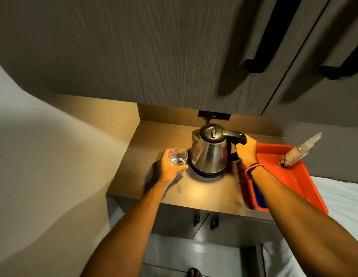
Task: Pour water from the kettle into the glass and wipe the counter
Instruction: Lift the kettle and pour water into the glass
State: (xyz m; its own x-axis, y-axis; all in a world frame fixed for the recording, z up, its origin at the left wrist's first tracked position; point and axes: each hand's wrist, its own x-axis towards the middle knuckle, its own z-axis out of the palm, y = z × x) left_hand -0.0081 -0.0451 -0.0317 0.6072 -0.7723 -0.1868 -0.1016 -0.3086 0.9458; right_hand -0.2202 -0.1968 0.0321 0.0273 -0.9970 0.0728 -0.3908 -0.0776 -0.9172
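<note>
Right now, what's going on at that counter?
A person's right hand grips the handle of a steel kettle sitting upright on its base. The left hand holds a glass with some water beside it. A small spill sits on the counter, unwiped.

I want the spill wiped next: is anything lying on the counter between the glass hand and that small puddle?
Nothing visible does. The puddle lies on bare counter just in front of the left hand, which grips the glass. The kettle stands off to the right.
</note>
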